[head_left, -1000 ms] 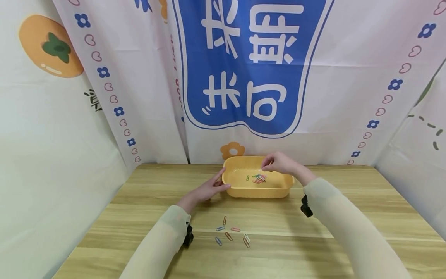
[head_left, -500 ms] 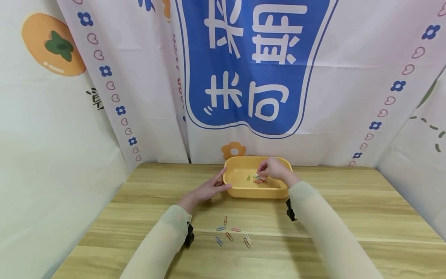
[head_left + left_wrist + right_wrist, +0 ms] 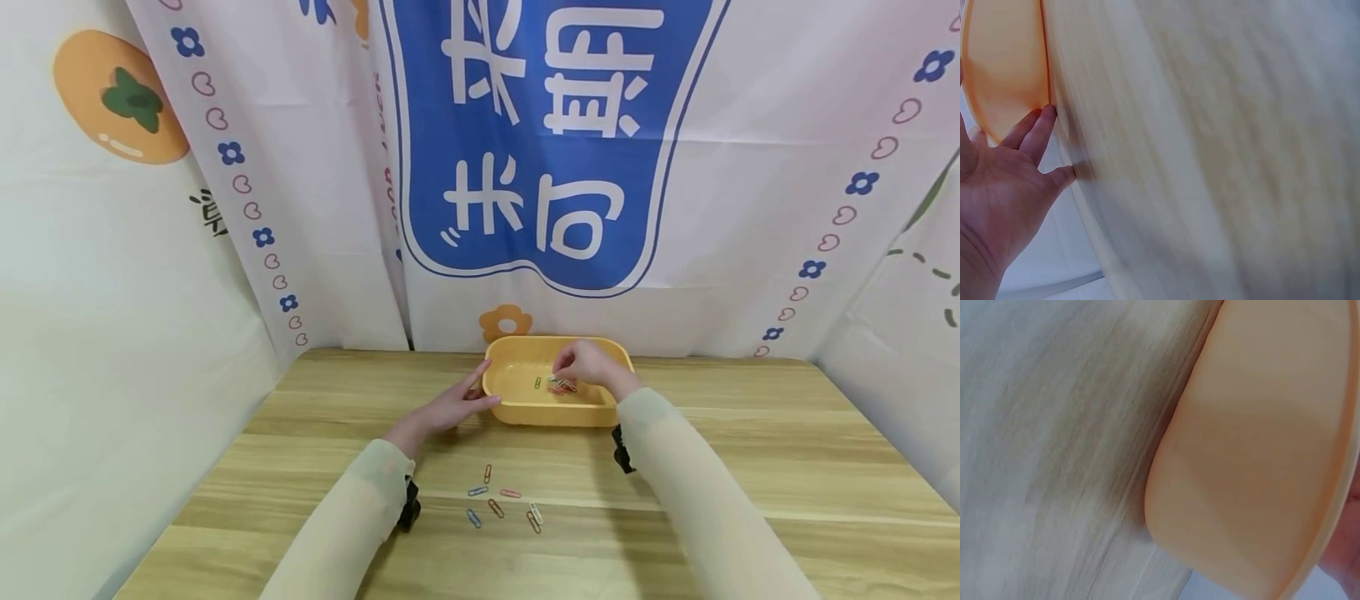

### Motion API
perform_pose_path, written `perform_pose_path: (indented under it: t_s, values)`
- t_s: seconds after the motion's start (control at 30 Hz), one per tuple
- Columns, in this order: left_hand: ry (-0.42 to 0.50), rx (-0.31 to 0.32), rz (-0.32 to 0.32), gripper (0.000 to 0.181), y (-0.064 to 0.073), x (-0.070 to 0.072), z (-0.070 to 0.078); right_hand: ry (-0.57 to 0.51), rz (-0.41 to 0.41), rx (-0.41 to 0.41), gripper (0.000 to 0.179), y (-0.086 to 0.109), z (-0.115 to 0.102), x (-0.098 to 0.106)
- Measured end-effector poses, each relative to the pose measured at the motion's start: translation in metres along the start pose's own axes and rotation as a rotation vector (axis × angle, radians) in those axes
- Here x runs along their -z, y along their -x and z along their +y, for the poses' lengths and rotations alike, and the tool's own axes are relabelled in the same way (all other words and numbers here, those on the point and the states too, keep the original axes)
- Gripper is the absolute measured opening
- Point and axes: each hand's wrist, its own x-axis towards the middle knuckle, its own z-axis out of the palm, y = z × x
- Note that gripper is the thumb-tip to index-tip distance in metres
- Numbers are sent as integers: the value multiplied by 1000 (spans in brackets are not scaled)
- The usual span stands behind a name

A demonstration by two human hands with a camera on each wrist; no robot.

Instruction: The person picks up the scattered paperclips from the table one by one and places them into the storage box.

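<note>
A yellow plastic tray point(image 3: 558, 415) stands at the back of the table, with a small pile of coloured paper clips point(image 3: 561, 387) and a separate green paper clip point(image 3: 537, 382) inside. My left hand point(image 3: 450, 407) rests against its left end, fingers spread and mostly straight, tips at the rim. My right hand point(image 3: 588, 364) reaches down into the tray with fingers curled, thumb and forefinger pinching at a pale paper clip point(image 3: 553, 378) by the pile. In the right wrist view the tray's wall point(image 3: 1247, 437) hides most of that hand.
Several loose paper clips point(image 3: 496, 508), red, blue, pink and white, lie on the wooden table point(image 3: 322, 500) between my forearms. A white printed cloth point(image 3: 712, 317) hangs right behind the tray.
My right hand has come down and slightly left into the tray, to the pile, and stays there. The left hand keeps its place on the tray's end.
</note>
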Motion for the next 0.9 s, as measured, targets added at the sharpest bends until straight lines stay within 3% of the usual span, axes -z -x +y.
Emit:
perform_pose_path:
  t_s: [0.17,0.33,0.6,0.9]
  values:
    - [2,-5,-3,78,0,0,0,-6,15,-48,8,1,0,2]
    - [3,-10,-5,83,-1,0,-1,-1,31,-35,16,2,1,4]
    - [-17,-8,-16,82,-3,2,-4,13,21,114,10,14,-5,9]
    - [-13,-16,-12,83,-3,2,-3,13,-74,328,5,49,-23,6]
